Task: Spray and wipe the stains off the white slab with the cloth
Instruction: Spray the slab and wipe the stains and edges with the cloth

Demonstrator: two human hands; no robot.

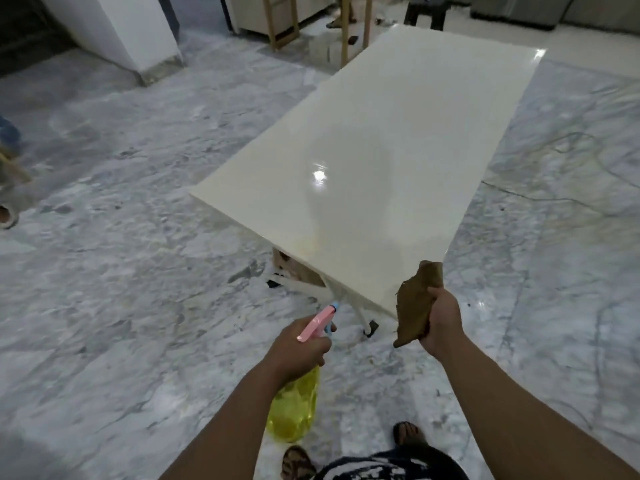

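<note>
Stain [313, 242] faint at slab [398, 140] near edge. Left grip [298, 348] wrapped around bottle [294, 407]; right grip [441, 320] clenching cloth [414, 306].

Dim indoor light, overhead glare spot on glossy white slab [398, 140], soft blur, wide-angle edge bending

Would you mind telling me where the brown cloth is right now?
In the head view, the brown cloth is gripped in the right hand, held up over the near right corner of the white slab.
</note>
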